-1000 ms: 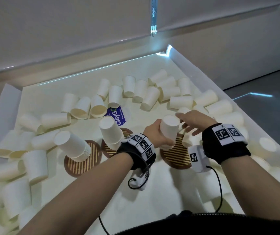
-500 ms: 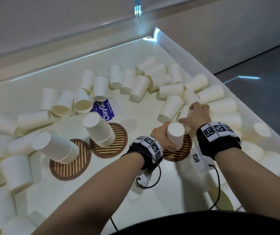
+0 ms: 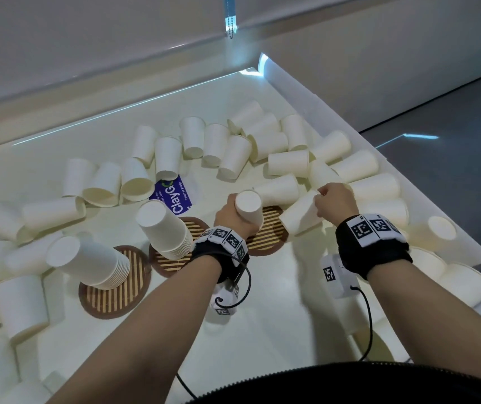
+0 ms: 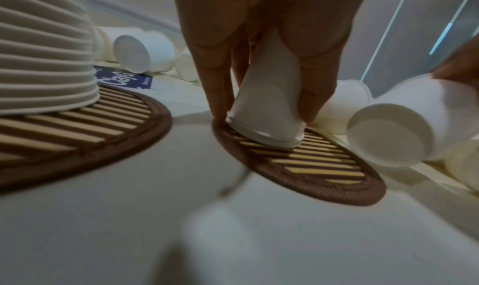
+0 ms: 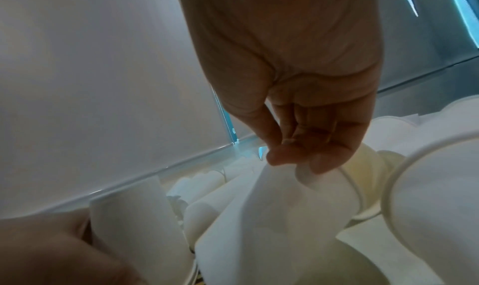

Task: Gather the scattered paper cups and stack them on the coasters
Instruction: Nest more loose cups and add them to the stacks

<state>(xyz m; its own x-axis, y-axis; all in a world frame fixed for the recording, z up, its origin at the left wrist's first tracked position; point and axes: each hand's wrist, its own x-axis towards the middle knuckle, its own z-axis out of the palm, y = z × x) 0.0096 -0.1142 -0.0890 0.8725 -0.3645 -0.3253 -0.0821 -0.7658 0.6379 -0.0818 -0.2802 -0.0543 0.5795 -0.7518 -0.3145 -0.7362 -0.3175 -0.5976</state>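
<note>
Three round striped coasters lie in a row. The left coaster (image 3: 114,295) and middle coaster (image 3: 169,262) each carry a tall leaning stack of upside-down cups (image 3: 87,262) (image 3: 165,225). On the right coaster (image 3: 267,233) (image 4: 311,166) my left hand (image 3: 234,212) (image 4: 264,115) grips one upside-down cup (image 3: 248,204) (image 4: 261,96), whose rim touches the coaster at a tilt. Just right of it my right hand (image 3: 320,196) (image 5: 293,160) pinches the narrow end of a tilted cup (image 3: 299,217) (image 5: 272,217), held off the table.
Several loose white cups (image 3: 288,167) lie on their sides across the back, right and left of the white table (image 3: 262,301). A blue ClayGo card (image 3: 175,196) lies behind the middle coaster. The table's raised right edge (image 3: 335,123) borders grey floor.
My left hand has brought its cup down onto the right coaster. My right hand reached into the cups behind, took hold of one and has drawn it back toward the coaster.
</note>
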